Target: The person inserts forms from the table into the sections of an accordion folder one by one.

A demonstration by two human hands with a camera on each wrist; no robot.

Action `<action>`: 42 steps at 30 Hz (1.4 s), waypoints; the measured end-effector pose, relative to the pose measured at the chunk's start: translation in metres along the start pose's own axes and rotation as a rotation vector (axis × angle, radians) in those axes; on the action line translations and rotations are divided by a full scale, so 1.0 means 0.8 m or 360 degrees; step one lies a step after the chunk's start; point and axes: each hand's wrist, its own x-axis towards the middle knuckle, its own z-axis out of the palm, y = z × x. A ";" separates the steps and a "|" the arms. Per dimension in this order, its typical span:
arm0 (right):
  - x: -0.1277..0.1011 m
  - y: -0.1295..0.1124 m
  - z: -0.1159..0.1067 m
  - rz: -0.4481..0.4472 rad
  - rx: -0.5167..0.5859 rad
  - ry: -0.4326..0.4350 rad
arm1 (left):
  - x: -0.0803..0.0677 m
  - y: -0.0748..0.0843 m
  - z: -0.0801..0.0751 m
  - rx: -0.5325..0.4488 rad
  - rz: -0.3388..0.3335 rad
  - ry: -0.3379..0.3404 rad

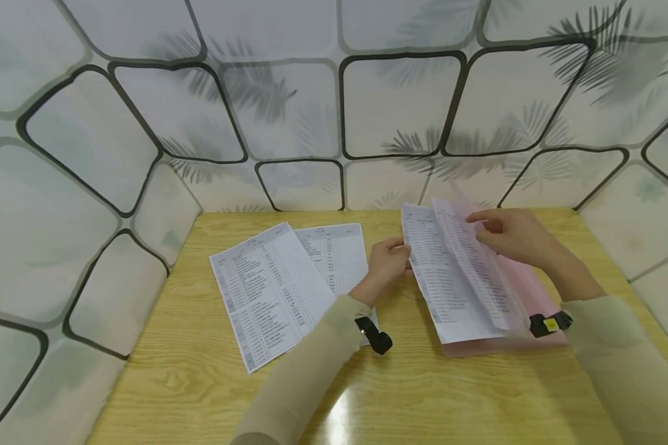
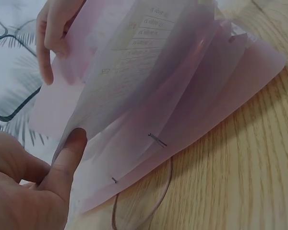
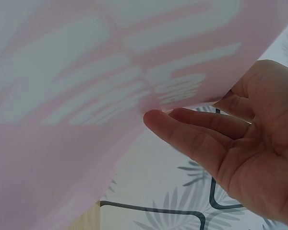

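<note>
left hand (image 1: 388, 262) is seen near the middle of the table (image 1: 200, 383), its thumb and fingers pinching the left edge of a printed sheet (image 1: 442, 278) that stands tilted up out of a pink expanding folder (image 1: 540, 296); in the left wrist view the thumb (image 2: 67, 158) is pressed flat against the outermost translucent leaf of that folder (image 2: 221, 96). right hand (image 1: 512, 235) is held over the far end of the folder, near the table's far right corner, its fingers relaxed and only slightly bent, with the fingertips laid on the upper part of a second printed sheet (image 1: 475, 266) and the pink divider behind it; in the right wrist view the fingertips (image 3: 158, 117) are seen touching the lower edge of a pink leaf (image 3: 86, 96), with the palm spread and nothing gripped. the folder is laid on the right side of the table, fanned apart into several pockets, its near end close to the right wrist. an elastic cord (image 2: 149, 206) is seen on the wood just beside the folder's near corner. two loose printed pages (image 1: 267, 290) are laid flat on the left half of the table, overlapping, the farther one (image 1: 336, 253) partly covered by the left forearm. patterned panels (image 1: 395, 105) are stood around the table's far and side edges.
</note>
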 end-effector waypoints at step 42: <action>-0.003 -0.003 -0.001 -0.0039 -0.0003 0.0054 | 0.020 -0.013 0.040 0.0052 -0.0117 -0.0195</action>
